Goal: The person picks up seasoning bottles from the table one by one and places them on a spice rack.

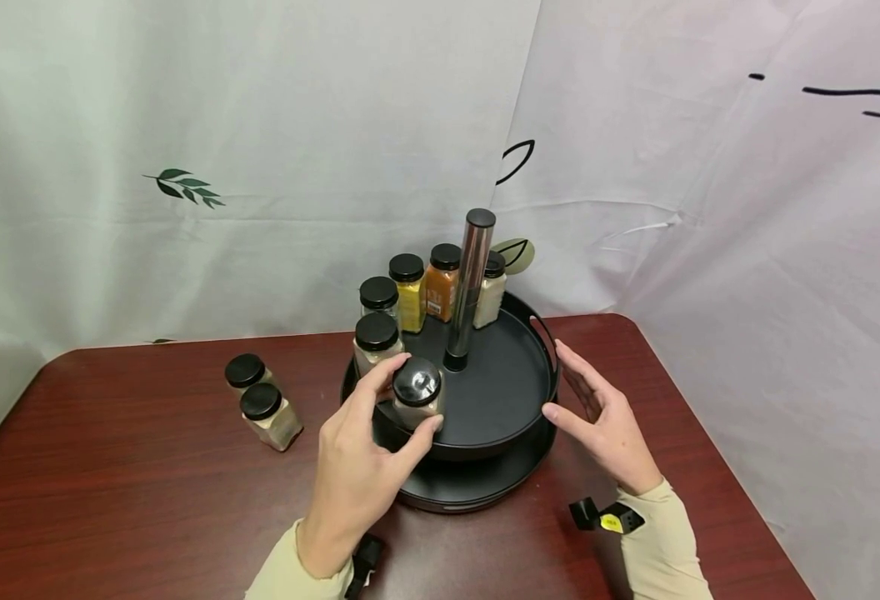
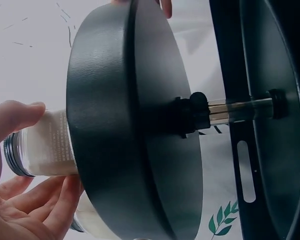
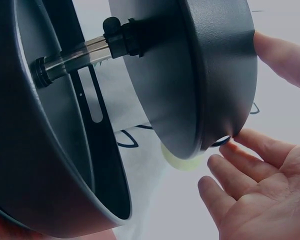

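Our left hand (image 1: 365,462) pinches a black-lidded jar (image 1: 417,393) between thumb and curled fingers, at the near left side of the upper tray (image 1: 496,396), inside its rim; the wall hides the base in the left wrist view, so we cannot tell whether it rests on the tray's floor. Our right hand (image 1: 608,429) is loosely spread, thumb and fingertips at the tray's right side, grasping nothing. The likeliest trouble, we judge, is the tray turning: if it swivels about the central post (image 1: 470,292), a sideways push on the jar could spin it past so light a touch. The neighbouring jar (image 1: 377,337) stands close beside our left fingers, so opening them wide could knock it towards the yellow jar (image 1: 410,304) behind. Should we let go with the base caught on the rim, the jar could tip and drop onto the lower tray (image 1: 470,486) or the bench (image 1: 147,475).
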The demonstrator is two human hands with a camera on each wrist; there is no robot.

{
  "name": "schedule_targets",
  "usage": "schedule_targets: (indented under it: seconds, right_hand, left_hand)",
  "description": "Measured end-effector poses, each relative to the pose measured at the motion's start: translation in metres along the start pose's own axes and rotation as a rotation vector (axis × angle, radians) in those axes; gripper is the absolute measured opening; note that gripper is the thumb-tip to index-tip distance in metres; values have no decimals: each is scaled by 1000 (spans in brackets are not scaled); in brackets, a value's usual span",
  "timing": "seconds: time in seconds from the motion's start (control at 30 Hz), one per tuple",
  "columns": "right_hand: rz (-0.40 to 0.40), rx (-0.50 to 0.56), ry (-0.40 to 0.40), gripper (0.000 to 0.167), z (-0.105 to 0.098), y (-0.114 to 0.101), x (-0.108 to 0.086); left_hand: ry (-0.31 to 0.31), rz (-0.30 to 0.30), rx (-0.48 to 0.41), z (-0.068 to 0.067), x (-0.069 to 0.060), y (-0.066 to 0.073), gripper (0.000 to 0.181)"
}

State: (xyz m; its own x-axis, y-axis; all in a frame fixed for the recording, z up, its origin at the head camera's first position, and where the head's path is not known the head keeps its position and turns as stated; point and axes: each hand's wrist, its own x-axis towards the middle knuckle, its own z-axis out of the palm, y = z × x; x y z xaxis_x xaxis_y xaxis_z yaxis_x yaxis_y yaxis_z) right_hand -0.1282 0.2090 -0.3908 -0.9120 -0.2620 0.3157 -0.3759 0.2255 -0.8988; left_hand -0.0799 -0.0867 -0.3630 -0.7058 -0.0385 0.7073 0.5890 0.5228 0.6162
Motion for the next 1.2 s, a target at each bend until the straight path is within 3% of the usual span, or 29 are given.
schedule_targets:
  seconds: [0.23, 0.7, 1.07, 1.2]
  right_hand:
    - [2, 3, -1, 75, 0, 0, 0]
    - [-7, -20, 0, 75, 0, 0, 0]
    - [-51, -18, 16, 70, 2, 4, 0]
    - [-86, -23, 36, 64, 3, 4, 0]
  left_hand:
    - [3, 22, 51, 3, -2, -2, 75]
    - [-20, -20, 85, 6, -4, -4, 75]
    - [-8, -8, 48, 1, 0, -5, 74]
    - [29, 21, 10, -5, 4, -5, 68]
